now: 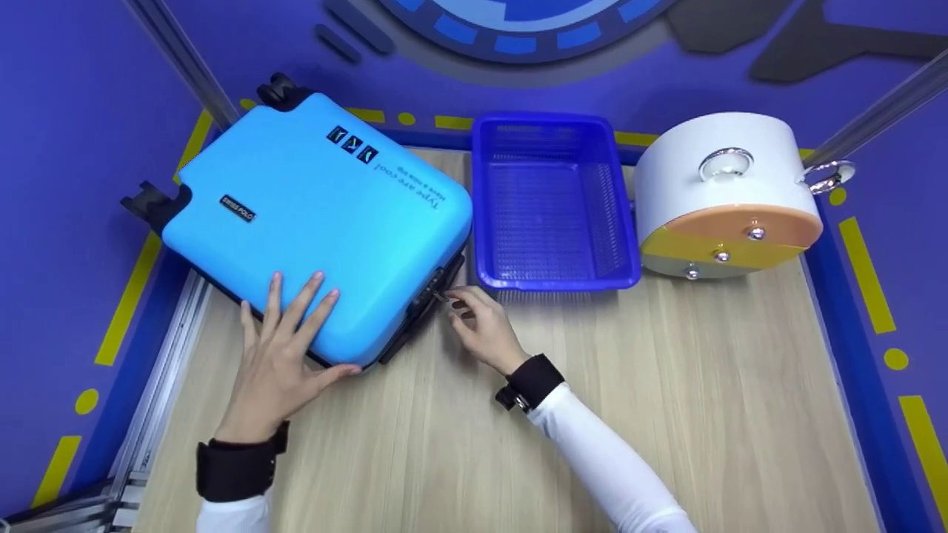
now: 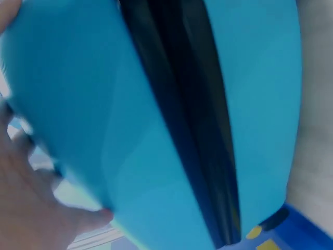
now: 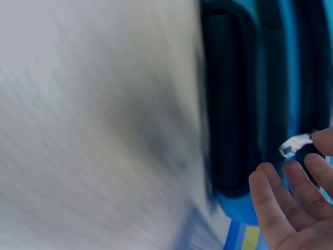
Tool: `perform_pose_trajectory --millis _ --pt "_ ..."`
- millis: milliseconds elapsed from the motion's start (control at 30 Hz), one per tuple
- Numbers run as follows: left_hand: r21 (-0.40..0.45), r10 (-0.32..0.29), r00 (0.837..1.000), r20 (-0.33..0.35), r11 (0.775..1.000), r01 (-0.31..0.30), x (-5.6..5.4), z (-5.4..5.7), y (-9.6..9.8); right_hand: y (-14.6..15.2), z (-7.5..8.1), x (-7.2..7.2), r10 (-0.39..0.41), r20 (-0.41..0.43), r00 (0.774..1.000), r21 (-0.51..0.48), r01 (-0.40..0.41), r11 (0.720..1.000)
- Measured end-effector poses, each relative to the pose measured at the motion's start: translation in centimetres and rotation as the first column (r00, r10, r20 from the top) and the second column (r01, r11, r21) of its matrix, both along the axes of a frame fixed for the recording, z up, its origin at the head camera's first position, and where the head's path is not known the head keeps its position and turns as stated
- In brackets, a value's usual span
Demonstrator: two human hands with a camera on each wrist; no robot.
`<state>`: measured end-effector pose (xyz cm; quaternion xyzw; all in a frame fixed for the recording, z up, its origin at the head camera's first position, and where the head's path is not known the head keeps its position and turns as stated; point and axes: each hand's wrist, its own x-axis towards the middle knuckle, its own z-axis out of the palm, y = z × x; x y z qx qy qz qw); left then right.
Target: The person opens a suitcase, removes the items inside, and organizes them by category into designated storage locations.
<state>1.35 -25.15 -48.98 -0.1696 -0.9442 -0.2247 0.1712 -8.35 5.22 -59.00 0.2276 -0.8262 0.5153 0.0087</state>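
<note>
A light-blue hard-shell suitcase point(image 1: 318, 222) lies flat at the left, turned at an angle, its black wheels toward the back left. My left hand point(image 1: 278, 363) rests on its near corner with the fingers spread over the shell and the thumb along the edge. At the suitcase's right side, by the black lock point(image 1: 426, 291), my right hand point(image 1: 485, 326) pinches a small silver zipper pull point(image 3: 295, 145) between thumb and fingertip. A black carry handle point(image 3: 229, 99) runs along that same side in the right wrist view. The left wrist view shows the suitcase's black middle band point(image 2: 182, 114).
Right of the suitcase stands a blue plastic basket point(image 1: 555, 285). Beyond it is a white rounded drawer box point(image 1: 711, 163) with orange, yellow and grey drawer fronts and metal rings. Blue walls point(image 1: 67, 185) enclose the wooden tabletop point(image 1: 666, 385) at the back and sides.
</note>
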Motion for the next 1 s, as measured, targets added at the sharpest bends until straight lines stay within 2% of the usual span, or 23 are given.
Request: perform_pose_trajectory --millis 100,200,300,433,667,800,900,1000 --pt "-0.022 -0.023 0.999 0.026 0.999 0.024 -0.5 0.5 -0.6 -0.5 -0.4 -0.3 -0.020 -0.023 1.000 0.067 0.021 0.998" --pt "-0.031 -0.028 0.998 0.052 0.999 0.029 -0.7 0.8 -0.7 -1.0 -0.6 -0.7 -0.053 -0.082 0.995 0.104 0.062 0.993" --pt "-0.038 -0.020 0.998 0.068 0.999 0.022 -0.9 1.0 -0.6 -1.2 -0.7 -1.0 -0.079 -0.172 0.982 0.114 0.099 0.989" --pt "-0.055 -0.004 0.999 0.049 0.998 0.007 -1.0 0.9 -0.5 -1.0 -0.7 -0.9 -0.084 -0.269 0.959 0.114 0.118 0.986" --pt "-0.062 -0.006 1.000 -0.022 0.998 0.004 -0.8 0.3 -0.4 -0.1 -0.3 -0.4 -0.035 -0.380 0.924 0.190 0.114 0.975" --pt "-0.015 0.018 0.995 -0.098 1.000 -0.020 -1.0 -0.1 -0.1 -0.1 0.1 -0.2 0.023 -0.412 0.911 0.222 0.076 0.972" --pt "0.035 0.035 0.991 -0.127 0.999 -0.031 -1.6 0.1 0.3 -0.3 0.3 0.0 0.056 -0.412 0.910 0.237 0.048 0.970" --pt "0.047 0.023 0.994 -0.105 0.999 -0.018 -2.0 0.7 0.3 -0.4 0.4 0.2 0.085 -0.404 0.911 0.258 0.025 0.966"
